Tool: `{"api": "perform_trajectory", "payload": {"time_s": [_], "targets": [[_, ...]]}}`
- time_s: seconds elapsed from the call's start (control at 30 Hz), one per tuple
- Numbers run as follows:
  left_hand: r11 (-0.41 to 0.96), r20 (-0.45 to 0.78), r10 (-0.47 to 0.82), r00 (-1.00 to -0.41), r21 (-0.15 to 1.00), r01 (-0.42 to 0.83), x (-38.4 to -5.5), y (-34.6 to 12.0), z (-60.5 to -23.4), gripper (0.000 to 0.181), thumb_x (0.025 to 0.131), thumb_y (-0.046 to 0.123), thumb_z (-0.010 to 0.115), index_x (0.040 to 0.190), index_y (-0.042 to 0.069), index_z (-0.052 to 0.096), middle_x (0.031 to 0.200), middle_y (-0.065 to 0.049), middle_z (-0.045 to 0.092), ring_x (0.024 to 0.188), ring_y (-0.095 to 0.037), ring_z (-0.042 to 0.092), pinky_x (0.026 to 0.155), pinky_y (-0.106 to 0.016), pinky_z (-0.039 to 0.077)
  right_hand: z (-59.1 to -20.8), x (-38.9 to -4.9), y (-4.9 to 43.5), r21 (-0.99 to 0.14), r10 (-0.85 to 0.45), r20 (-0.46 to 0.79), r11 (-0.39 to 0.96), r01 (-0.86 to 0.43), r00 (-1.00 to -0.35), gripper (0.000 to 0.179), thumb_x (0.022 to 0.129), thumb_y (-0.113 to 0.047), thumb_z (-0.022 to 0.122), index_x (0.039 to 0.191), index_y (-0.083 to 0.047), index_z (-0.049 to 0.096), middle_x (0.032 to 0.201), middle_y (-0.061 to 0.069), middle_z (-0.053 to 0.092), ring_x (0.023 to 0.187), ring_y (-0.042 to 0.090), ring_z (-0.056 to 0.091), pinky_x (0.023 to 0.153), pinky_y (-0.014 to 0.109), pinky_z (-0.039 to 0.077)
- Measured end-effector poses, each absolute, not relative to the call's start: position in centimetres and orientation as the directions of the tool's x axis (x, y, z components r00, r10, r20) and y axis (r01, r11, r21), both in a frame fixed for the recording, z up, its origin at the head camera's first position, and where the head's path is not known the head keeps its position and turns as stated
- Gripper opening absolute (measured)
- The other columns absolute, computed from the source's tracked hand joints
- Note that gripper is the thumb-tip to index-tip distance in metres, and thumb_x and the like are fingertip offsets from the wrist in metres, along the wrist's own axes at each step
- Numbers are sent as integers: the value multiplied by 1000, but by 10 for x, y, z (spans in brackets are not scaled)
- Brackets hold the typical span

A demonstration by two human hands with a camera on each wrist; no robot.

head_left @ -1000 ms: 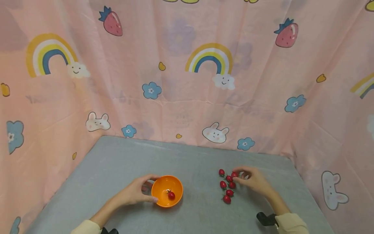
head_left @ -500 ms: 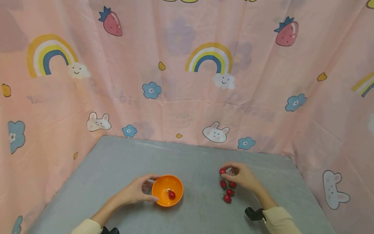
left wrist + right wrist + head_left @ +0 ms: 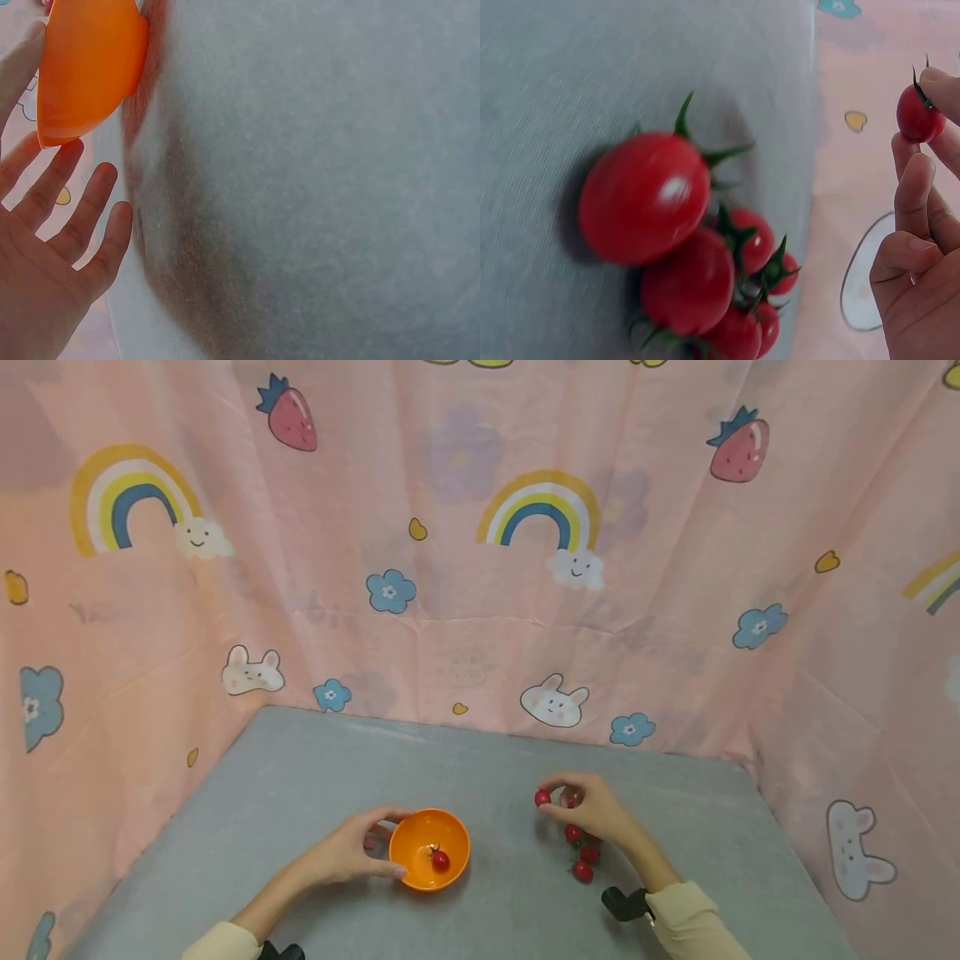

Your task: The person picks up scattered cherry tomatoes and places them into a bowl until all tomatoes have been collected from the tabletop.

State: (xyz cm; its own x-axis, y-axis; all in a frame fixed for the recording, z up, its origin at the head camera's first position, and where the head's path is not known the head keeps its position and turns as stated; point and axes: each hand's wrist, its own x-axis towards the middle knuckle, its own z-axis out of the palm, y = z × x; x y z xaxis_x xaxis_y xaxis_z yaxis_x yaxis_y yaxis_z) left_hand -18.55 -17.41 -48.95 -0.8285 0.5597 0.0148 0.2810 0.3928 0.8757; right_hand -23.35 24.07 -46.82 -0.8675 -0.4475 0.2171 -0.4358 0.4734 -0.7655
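Note:
An orange bowl [image 3: 411,870] stands left of the middle of the table, one cherry tomato [image 3: 440,861] with a green stem inside it. My left hand [image 3: 347,852] holds the bowl's left side, thumb and index finger spread along the rim; in the left wrist view the other fingers fan out behind it. Thumb and fingertips of my right hand [image 3: 592,812] pinch a red cherry tomato [image 3: 916,116] by its stem end, raised over the table. Several more cherry tomatoes [image 3: 646,196] lie clustered beneath that hand, partly hidden by it in the head view.
The grey table [image 3: 495,893] spreads between the bowl and the tomato cluster. A pink curtain [image 3: 450,643] printed with rainbows, flowers and rabbits encloses the back and both sides. A black wrist mount [image 3: 624,903] sticks out by the right sleeve.
My right hand has moved left from the cluster, carrying a cherry tomato toward the bowl's side of the table. The left hand and bowl have stayed in place.

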Motion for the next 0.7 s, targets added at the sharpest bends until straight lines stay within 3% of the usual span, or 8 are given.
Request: {"api": "perform_trajectory", "payload": {"time_s": [0.3,0.7], "targets": [[399,19,563,-826,869,292,-186,-175,-489,66,85,23,86,142,11,55,139,-10,57,113,-30,60,93,-50,51,-461,-233,220,-761,-502,268,413,-501,-822,28,87,-16,84,111,-6,74,98,0,69,76,21,59,67,30,52],[396,17,573,-820,870,295,-186,-175,-489,66,86,24,85,143,11,55,139,-10,57,113,-30,60,93,-51,51,-460,-232,195,-775,-506,211,435,-459,-836,27,88,-21,83,112,-15,75,101,-7,69,79,20,60,70,30,53]]}}
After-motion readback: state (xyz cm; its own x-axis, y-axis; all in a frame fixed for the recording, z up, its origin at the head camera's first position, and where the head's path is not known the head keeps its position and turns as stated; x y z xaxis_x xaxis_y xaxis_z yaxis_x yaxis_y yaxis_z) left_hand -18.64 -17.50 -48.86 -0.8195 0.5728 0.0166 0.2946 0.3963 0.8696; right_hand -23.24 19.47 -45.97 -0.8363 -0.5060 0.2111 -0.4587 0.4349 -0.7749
